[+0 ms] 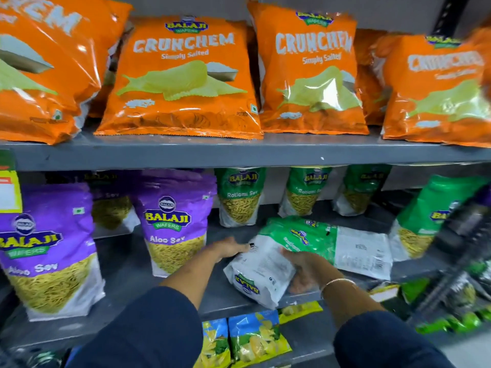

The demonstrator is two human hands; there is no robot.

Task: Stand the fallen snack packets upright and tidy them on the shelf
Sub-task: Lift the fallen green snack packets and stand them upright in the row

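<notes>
Because the fallen packet (pixel 261 272) lies upside down at the shelf (pixel 239 155) edge, the left hand (pixel 228 249) and right hand (pixel 303 269) clasp it between them, their grip poised to turn it upright.

Both forearms bare below dark navy sleeves (pixel 148 333) pushed up; thin gold bangle (pixel 337 283) on right wrist; dark-painted thumbnail (pixel 251 245) on left hand (pixel 229 248).
</notes>
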